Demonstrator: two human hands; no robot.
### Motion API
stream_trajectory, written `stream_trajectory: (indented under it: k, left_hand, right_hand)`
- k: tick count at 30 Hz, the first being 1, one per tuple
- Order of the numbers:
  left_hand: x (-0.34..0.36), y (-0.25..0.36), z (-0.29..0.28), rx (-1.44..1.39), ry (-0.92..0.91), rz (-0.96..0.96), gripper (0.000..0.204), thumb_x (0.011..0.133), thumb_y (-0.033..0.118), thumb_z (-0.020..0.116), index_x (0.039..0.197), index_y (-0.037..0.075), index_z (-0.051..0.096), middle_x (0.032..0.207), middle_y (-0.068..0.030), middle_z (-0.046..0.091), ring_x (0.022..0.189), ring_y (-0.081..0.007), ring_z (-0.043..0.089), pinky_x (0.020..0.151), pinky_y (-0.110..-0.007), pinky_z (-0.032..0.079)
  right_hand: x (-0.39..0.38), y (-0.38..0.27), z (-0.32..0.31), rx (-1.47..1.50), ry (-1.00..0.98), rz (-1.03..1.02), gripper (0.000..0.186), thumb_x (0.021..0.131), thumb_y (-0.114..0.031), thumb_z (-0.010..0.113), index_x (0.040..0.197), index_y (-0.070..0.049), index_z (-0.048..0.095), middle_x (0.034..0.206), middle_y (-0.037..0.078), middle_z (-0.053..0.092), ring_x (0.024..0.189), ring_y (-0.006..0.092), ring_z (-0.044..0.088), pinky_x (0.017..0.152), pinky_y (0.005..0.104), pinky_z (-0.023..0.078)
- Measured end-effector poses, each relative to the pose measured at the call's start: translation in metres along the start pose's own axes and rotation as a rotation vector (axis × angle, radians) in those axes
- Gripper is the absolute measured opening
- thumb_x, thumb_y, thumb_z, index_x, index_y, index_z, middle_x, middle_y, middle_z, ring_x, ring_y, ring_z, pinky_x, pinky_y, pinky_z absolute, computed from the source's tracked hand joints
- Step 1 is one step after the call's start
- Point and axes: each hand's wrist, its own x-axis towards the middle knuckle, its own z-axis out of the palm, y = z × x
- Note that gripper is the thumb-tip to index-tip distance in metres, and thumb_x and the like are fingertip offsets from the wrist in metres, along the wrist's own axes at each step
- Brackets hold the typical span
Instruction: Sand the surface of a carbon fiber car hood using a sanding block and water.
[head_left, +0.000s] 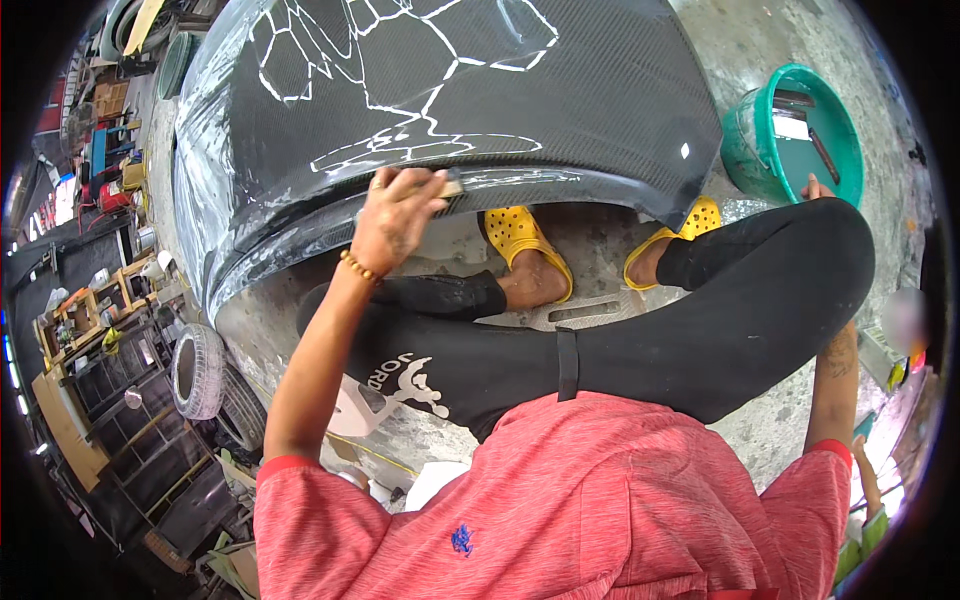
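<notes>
A dark carbon-fibre car hood [620, 90], marked with white angular line patterns, lies in front of me. My left hand [393, 215] is at its near edge, its fingers closed round a small tan block [453, 188] pressed to the hood's curved lip. Whitish wet smears cover that lip and the hood's left side. My right hand [816, 188] is mostly hidden behind my right knee. Its fingertips show stretched out at the near side of a green bucket [742, 150], over the water. Dark bar-shaped pieces [824, 153] rest inside the bucket.
I sit low, with yellow clogs [515, 232] on the concrete floor under the hood's edge. Tyres [198, 372] stand at the left beside a cluttered rack [110, 340]. Another person's arm [868, 480] shows at the lower right.
</notes>
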Motion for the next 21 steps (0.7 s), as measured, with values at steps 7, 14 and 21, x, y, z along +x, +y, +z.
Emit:
stream_trajectory:
  k: [7, 14, 21]
  left_hand:
    - [0.08, 0.088, 0.056, -0.094, 0.052, 0.124, 0.025, 0.093, 0.021, 0.069, 0.116, 0.013, 0.074, 0.11, -0.0038, 0.065, 0.097, -0.0294, 0.057, 0.09, -0.042, 0.05]
    - [-0.048, -0.04, -0.044, 0.024, -0.043, -0.218, 0.03, 0.092, 0.011, 0.072, 0.121, 0.006, 0.075, 0.109, -0.0135, 0.067, 0.096, -0.0321, 0.06, 0.088, -0.044, 0.05]
    - [0.054, 0.042, 0.019, -0.134, 0.026, -0.011, 0.027, 0.093, 0.022, 0.073, 0.116, 0.007, 0.075, 0.112, -0.0092, 0.065, 0.103, -0.0319, 0.06, 0.094, -0.044, 0.049]
  right_hand:
    - [0.012, -0.013, 0.008, 0.005, 0.005, -0.004, 0.06, 0.105, -0.059, 0.049, 0.092, -0.006, 0.073, 0.082, 0.011, 0.069, 0.077, 0.022, 0.067, 0.076, 0.0372, 0.05]
    - [-0.022, 0.0, -0.002, 0.028, -0.024, -0.047, 0.06, 0.104, -0.059, 0.049, 0.092, -0.006, 0.073, 0.081, 0.011, 0.069, 0.076, 0.0216, 0.066, 0.076, 0.0371, 0.05]
    - [0.024, 0.067, -0.012, 0.029, -0.019, -0.064, 0.06, 0.104, -0.059, 0.049, 0.091, -0.006, 0.073, 0.08, 0.01, 0.069, 0.075, 0.0212, 0.066, 0.075, 0.037, 0.05]
